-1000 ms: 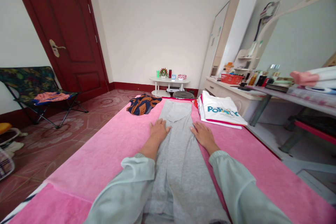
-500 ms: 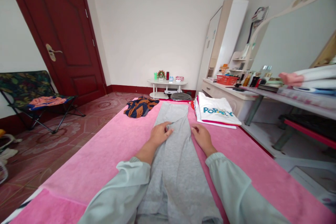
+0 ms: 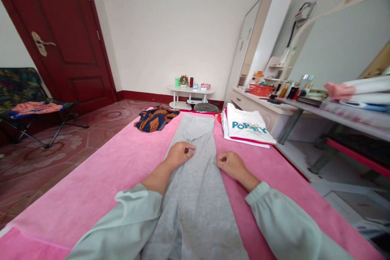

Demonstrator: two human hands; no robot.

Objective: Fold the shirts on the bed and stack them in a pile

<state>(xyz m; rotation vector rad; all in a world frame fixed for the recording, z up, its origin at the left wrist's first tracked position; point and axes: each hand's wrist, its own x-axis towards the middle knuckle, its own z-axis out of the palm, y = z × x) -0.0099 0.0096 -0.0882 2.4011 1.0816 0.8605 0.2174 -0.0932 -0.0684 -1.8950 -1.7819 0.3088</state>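
Grey trousers [image 3: 195, 178] lie lengthwise on a pink bed cover [image 3: 100, 187], folded leg over leg. My left hand [image 3: 178, 153] rests on the trousers' left side with its fingers curled and pinching the grey cloth. At the trousers' right edge, my right hand [image 3: 229, 161] is curled the same way and grips the cloth. Pale green sleeves cover both forearms.
A crumpled blue and orange garment [image 3: 154, 118] lies far left on the bed. Folded white shirts [image 3: 245, 128] are stacked far right. A folding chair [image 3: 27, 101] stands by the red door [image 3: 57, 36]. A small white table [image 3: 189, 92] and a dresser [image 3: 262, 97] stand beyond.
Both hands went from lying flat on the trousers to curling and pinching the cloth, and drew slightly back toward me. The view has swung to the right.
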